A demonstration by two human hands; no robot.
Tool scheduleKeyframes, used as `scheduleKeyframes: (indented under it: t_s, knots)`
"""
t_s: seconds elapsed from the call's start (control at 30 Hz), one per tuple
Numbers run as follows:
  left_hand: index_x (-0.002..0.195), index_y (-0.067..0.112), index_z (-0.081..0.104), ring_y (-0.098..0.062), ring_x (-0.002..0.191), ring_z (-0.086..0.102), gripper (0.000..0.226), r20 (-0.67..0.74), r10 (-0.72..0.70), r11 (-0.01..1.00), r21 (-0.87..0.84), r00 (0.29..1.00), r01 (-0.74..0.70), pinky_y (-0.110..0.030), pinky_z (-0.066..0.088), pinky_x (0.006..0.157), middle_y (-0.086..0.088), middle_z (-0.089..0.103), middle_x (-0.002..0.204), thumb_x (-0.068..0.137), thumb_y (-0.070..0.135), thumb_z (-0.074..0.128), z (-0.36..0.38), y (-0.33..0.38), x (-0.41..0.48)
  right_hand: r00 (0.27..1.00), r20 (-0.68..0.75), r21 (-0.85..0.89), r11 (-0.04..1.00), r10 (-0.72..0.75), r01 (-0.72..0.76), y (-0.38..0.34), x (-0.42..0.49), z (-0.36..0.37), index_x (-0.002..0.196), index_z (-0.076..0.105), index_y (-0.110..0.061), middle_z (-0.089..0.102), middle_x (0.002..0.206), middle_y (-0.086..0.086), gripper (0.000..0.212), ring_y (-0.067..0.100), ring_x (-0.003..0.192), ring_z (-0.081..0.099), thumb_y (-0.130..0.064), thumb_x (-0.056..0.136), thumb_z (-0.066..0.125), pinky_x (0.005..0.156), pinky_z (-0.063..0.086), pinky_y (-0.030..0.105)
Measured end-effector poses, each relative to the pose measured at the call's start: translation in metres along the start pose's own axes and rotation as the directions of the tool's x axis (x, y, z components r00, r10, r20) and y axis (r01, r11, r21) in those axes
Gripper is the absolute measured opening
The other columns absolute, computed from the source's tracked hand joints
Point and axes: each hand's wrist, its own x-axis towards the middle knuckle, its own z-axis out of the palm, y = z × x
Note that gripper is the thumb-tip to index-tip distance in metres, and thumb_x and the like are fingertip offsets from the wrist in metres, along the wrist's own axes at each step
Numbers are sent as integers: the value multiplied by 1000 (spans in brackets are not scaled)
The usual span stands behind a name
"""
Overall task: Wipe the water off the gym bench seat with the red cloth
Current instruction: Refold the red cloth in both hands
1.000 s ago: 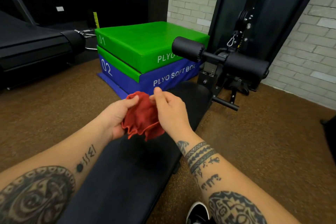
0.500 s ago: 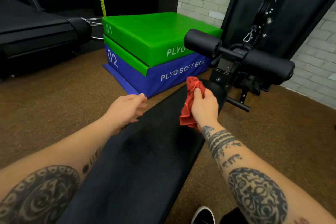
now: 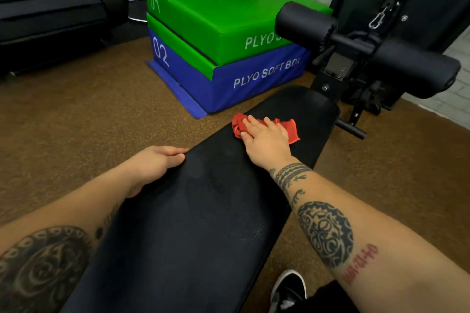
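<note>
The black padded gym bench seat (image 3: 193, 231) runs from the bottom of the view up toward the centre right. Small water droplets (image 3: 254, 232) glint on it near its right side. The red cloth (image 3: 290, 127) lies flat on the far part of the seat, and my right hand (image 3: 267, 140) presses down on it with fingers spread. My left hand (image 3: 155, 165) grips the left edge of the bench, thumb on top of the pad.
Stacked plyo soft boxes, green (image 3: 216, 18) on blue (image 3: 254, 79), stand just beyond the bench. Black foam leg rollers (image 3: 417, 68) and the bench frame rise at the far end. A treadmill (image 3: 50, 12) is at far left. My shoe (image 3: 290, 287) rests on brown floor.
The right hand took the cloth alone, carried it forward and laid it flat on the far seat. The left hand let go of the cloth and settled on the bench's left edge.
</note>
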Motion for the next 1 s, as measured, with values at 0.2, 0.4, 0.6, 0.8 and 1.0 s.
scheduleKeyframes:
  t_s: [0.2, 0.4, 0.6, 0.8, 1.0]
  knots:
    - [123, 33, 64, -14, 117, 62, 28, -165, 198, 978, -39, 966, -207, -37, 41, 112, 3, 69, 123, 99, 21, 58, 5, -8, -5, 986, -5, 109, 980, -166, 166, -33, -35, 5, 149, 43, -29, 36, 159, -10, 46, 21, 149, 29, -40, 105, 38, 121, 15, 37]
    - [121, 33, 69, 5, 110, 60, 30, -109, 469, 879, 157, 876, -451, -15, 38, 106, 10, 68, 122, 92, 33, 63, 25, -6, -34, 952, 6, 178, 937, -305, 299, -70, -98, 6, 147, 47, -23, 41, 158, -3, 44, 22, 150, 29, -35, 105, 40, 119, 19, 38]
    - [108, 29, 76, -12, 115, 62, 52, 3, 554, 754, 422, 833, -503, -37, 42, 108, 8, 72, 116, 75, 55, 47, 37, -8, -70, 944, 112, 224, 933, -312, 282, -88, -136, -8, 140, 54, -25, 45, 155, 7, 42, 24, 149, 30, -37, 106, 36, 116, 29, 47]
    - [92, 46, 72, -2, 103, 66, 36, 68, 534, 717, 492, 843, -494, -30, 47, 102, 15, 75, 105, 69, 62, 50, 25, -17, -97, 915, 238, 207, 938, -325, 280, -90, -164, -27, 142, 52, -28, 42, 156, 12, 43, 35, 140, 42, -42, 105, 36, 112, 35, 46]
    - [78, 33, 80, -12, 89, 70, 39, 146, 437, 764, 461, 888, -452, -41, 52, 91, 7, 78, 85, 68, 60, 54, 20, -17, -120, 888, 287, 328, 908, -359, 261, -79, -197, -46, 110, 69, -26, 67, 114, 7, 31, 29, 112, 58, -44, 102, 45, 91, 40, 36]
